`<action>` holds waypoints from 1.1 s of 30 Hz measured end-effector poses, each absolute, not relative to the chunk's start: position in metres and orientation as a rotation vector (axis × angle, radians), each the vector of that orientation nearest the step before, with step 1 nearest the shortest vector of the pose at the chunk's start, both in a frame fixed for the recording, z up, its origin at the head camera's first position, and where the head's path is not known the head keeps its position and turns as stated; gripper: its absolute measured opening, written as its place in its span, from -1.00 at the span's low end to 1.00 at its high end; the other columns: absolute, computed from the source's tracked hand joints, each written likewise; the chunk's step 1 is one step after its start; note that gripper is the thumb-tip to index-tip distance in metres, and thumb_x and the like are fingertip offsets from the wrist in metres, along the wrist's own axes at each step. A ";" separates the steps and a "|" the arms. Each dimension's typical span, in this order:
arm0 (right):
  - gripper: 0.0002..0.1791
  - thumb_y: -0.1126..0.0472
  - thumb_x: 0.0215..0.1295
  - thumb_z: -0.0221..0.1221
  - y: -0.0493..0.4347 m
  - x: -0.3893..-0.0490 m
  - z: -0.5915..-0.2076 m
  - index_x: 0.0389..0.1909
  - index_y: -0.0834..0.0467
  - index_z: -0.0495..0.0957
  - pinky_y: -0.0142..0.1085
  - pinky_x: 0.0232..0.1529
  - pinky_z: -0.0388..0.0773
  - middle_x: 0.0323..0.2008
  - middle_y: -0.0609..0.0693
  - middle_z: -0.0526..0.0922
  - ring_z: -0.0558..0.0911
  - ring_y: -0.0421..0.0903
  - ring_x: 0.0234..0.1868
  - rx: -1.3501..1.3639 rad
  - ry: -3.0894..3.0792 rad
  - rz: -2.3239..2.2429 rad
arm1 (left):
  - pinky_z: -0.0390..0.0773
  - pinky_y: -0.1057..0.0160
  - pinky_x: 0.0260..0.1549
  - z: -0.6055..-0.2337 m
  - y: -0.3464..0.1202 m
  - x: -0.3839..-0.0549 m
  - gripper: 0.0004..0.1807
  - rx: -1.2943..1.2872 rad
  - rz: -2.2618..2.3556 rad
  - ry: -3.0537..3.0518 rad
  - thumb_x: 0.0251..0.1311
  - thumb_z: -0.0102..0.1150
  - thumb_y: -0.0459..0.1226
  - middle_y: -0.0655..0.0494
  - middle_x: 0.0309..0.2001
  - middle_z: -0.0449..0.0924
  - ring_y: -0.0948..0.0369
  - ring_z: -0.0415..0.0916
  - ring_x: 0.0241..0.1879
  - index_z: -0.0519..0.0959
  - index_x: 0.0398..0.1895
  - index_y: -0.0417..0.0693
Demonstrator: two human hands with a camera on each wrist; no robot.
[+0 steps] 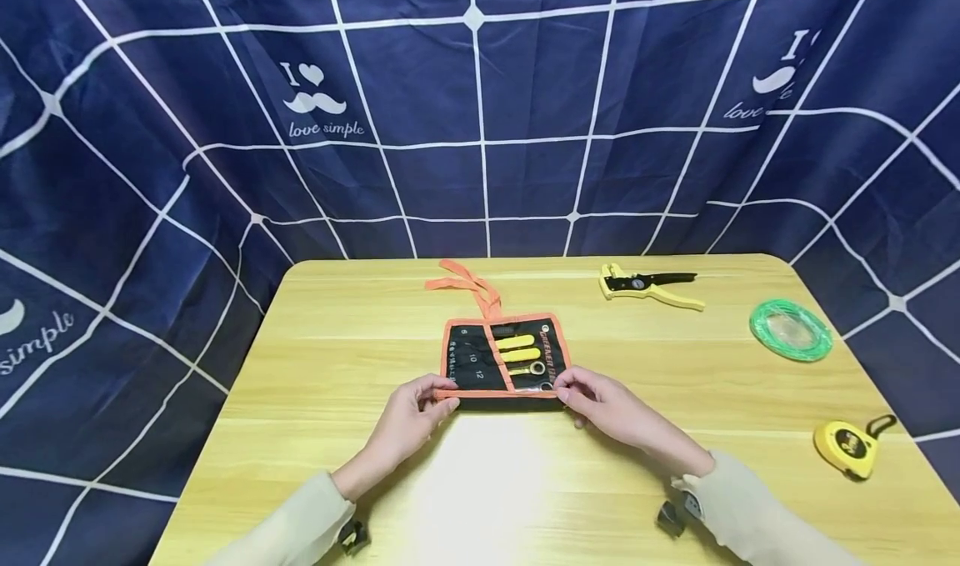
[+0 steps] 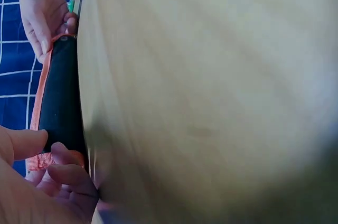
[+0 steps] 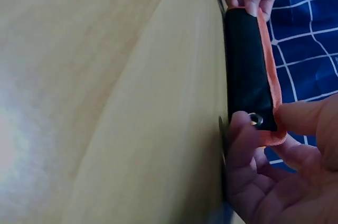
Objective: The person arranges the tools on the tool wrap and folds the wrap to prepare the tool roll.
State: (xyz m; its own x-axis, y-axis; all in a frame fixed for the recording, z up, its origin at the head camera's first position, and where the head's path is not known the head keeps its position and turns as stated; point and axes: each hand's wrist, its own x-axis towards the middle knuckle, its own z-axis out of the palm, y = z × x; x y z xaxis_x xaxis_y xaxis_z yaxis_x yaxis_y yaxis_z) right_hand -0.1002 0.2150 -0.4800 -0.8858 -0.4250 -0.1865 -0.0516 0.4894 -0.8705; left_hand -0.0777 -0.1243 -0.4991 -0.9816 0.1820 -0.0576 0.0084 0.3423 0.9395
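A black fabric tool pouch (image 1: 468, 358) with orange trim lies on the table in the head view, its near edge folded up. Yellow-handled tools (image 1: 517, 348) and a ring-ended wrench (image 1: 536, 368) show in its right part. My left hand (image 1: 411, 416) pinches the near left corner of the pouch between thumb and fingers. At the near right corner my right hand (image 1: 603, 403) pinches the edge in the same way. Both wrist views show the raised black flap (image 2: 64, 92) stretched between the hands, with a metal eyelet (image 3: 255, 119) close to the right fingers.
Orange tie straps (image 1: 472, 284) trail behind the pouch. Toward the back right lies a yellow and black wire stripper (image 1: 648, 286). A coil of green wire (image 1: 791, 330) and a yellow tape measure (image 1: 847, 448) sit near the table's right edge. A dark blue checked curtain (image 1: 420, 116) surrounds the table.
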 end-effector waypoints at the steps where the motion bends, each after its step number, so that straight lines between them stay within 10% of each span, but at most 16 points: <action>1: -0.83 0.12 0.71 0.17 0.215 -0.101 -0.480 -0.01 0.13 0.64 -0.26 -0.34 0.63 -0.40 0.04 0.58 0.64 -0.04 -0.42 -0.397 2.371 -1.351 | 0.36 0.39 -0.56 -0.499 -0.124 -0.079 -0.76 0.184 1.711 2.447 0.43 0.40 -0.41 0.15 -0.40 0.66 0.31 0.37 -0.54 0.75 0.11 -0.19; 10: -0.92 0.26 0.58 0.31 0.208 -0.104 -0.482 -0.10 0.01 0.74 -0.18 -0.27 0.58 -0.35 -0.15 0.63 0.56 -0.20 -0.40 -0.550 2.752 -1.083 | 0.33 0.36 -0.57 -0.496 -0.120 -0.086 -0.74 0.167 1.765 2.337 0.41 0.36 -0.47 0.19 -0.57 0.33 0.28 0.30 -0.61 0.66 0.11 -0.22; 22: -0.47 0.34 0.32 0.48 0.195 -0.096 -0.481 0.32 0.17 0.69 -0.08 -0.04 0.68 0.22 0.02 0.64 0.69 -0.08 0.01 -1.030 2.913 -0.775 | 0.20 0.37 -0.59 -0.491 -0.121 -0.096 -0.82 0.021 1.811 2.141 0.36 0.28 -0.55 0.24 -0.64 0.22 0.29 0.14 -0.65 0.65 -0.04 -0.25; 33: -0.71 0.20 0.44 0.47 0.193 -0.099 -0.482 0.10 0.17 0.80 -0.08 -0.04 0.70 -0.05 -0.07 0.69 0.71 -0.14 -0.11 -1.098 2.960 -0.699 | 0.44 0.31 -0.42 -0.491 -0.119 -0.091 -0.78 0.111 1.659 2.268 0.32 0.39 -0.40 0.07 -0.28 0.57 0.23 0.40 -0.47 0.78 0.00 -0.28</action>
State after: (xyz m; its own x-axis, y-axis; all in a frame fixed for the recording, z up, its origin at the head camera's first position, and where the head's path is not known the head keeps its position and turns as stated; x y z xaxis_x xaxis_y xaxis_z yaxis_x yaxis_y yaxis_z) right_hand -0.0988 0.1927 -0.4821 -0.7657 -0.6006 0.2302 -0.6402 0.6766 -0.3638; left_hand -0.0913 -0.1193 -0.4913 -0.9432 0.2526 -0.2158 -0.1290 0.3200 0.9386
